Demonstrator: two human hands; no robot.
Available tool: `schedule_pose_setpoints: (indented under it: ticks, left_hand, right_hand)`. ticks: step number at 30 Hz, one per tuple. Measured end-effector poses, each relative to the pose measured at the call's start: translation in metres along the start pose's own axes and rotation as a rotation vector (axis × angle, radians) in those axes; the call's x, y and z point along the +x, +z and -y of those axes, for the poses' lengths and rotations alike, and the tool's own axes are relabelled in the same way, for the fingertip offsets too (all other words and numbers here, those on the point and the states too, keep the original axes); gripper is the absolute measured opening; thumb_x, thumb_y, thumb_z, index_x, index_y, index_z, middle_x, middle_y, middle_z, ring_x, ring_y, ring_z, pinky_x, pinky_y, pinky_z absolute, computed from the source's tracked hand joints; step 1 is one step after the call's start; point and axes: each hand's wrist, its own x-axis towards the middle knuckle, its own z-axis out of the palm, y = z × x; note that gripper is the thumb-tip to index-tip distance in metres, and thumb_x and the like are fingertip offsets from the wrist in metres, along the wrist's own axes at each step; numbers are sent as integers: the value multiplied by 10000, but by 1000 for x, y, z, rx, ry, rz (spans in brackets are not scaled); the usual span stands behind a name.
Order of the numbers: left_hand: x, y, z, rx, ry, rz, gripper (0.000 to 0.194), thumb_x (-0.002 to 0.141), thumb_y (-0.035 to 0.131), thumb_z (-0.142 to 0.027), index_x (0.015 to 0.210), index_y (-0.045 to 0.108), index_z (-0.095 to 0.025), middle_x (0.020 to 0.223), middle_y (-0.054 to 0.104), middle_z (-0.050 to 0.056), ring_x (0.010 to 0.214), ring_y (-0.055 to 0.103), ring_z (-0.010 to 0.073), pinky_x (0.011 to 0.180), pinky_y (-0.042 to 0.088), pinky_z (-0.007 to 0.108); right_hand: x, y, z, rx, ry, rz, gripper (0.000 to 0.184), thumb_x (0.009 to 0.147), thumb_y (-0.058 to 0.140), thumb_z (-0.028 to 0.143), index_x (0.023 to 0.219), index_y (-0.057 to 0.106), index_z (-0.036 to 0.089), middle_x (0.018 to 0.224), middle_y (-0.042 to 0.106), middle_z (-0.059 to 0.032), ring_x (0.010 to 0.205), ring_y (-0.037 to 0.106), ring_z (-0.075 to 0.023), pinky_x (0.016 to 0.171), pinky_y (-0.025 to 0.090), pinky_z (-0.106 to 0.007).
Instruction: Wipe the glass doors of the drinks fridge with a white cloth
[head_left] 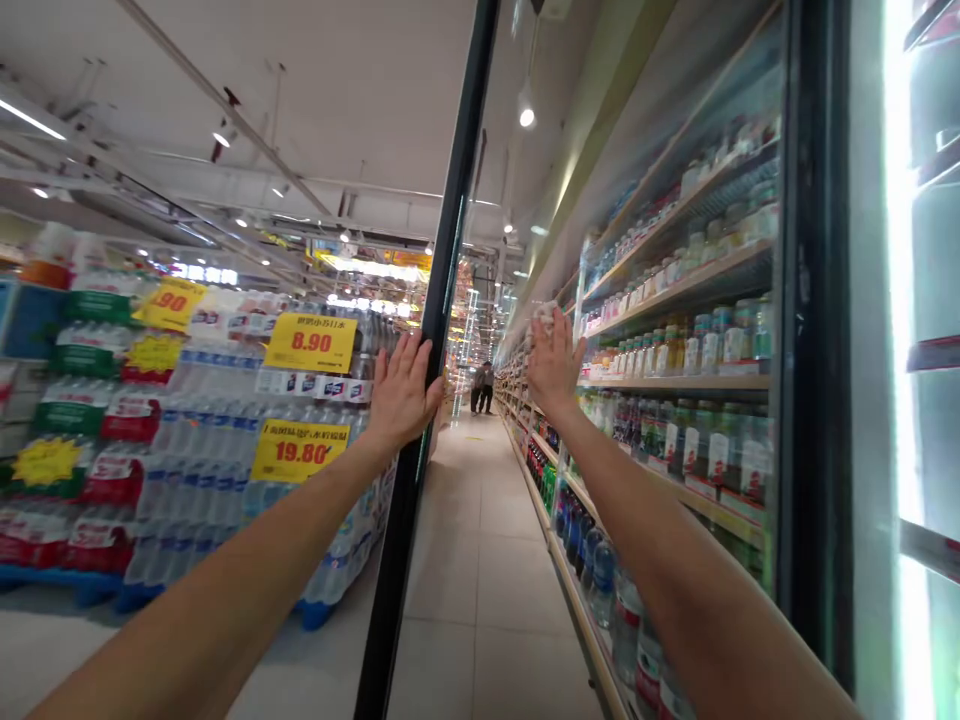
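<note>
A tall glass door (517, 560) with a black frame (405, 500) stands swung out in front of me. My left hand (405, 390) rests against the outer frame edge, fingers stretched out and thumb lying on the black strip. Flat on the glass lies my right hand (553, 365), with its fingers extended. Under its fingertips shows a pale, crumpled cloth (543, 314), mostly covered by the hand. Both forearms reach forward from the bottom of the view.
Stacked bottle packs (202, 440) with yellow price signs (311, 343) stand at left on blue pallets. Shelves of bottles and jars (697, 345) show in the glass at right. A lit cooler (911, 400) is at far right. Two people (482, 388) stand far down the aisle.
</note>
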Motion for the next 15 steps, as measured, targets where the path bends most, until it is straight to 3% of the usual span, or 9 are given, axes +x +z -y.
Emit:
schedule_pose_setpoints:
  ticks: [2,7,9,12,15]
  left_hand:
    - [2,0,2,2,-5,2,553,872,339,-400,1360,313,-141,1445,300,113,1355,218,218,1108,107,429]
    - [3,1,-1,-17,-8,-17,554,871,331,-416,1346,337,-132,1437,313,124,1349,233,229,1105,115,438]
    - [2,1,-1,-27,-1,-22,555,869,332,-424,1342,344,-135,1434,318,124,1348,236,227,1106,116,430]
    - [1,0,0,-33,16,-16,554,871,331,-426,1346,338,-141,1436,316,122,1351,231,225,1105,120,431]
    - [0,1,2,-31,7,-23,553,874,331,-426,1355,321,-153,1440,308,120,1352,227,227,1102,124,446]
  right_hand:
    - [5,6,9,41,0,-22,474,865,370,169,1329,401,261,1473,256,-72,1354,197,-293,1060,153,-601]
    - [-40,26,67,103,-454,99,400,885,369,208,1271,459,261,1459,305,-9,1355,202,-235,1096,150,-550]
    - [-59,29,77,95,-553,128,382,893,366,232,1261,466,248,1462,301,-8,1358,200,-229,1102,145,-538]
    - [-64,23,63,84,-617,143,398,886,384,219,1278,444,258,1457,311,-19,1352,224,-226,1095,143,-548]
    - [-43,13,37,49,-408,90,436,869,400,188,1300,425,243,1458,305,-57,1350,232,-256,1077,142,-575]
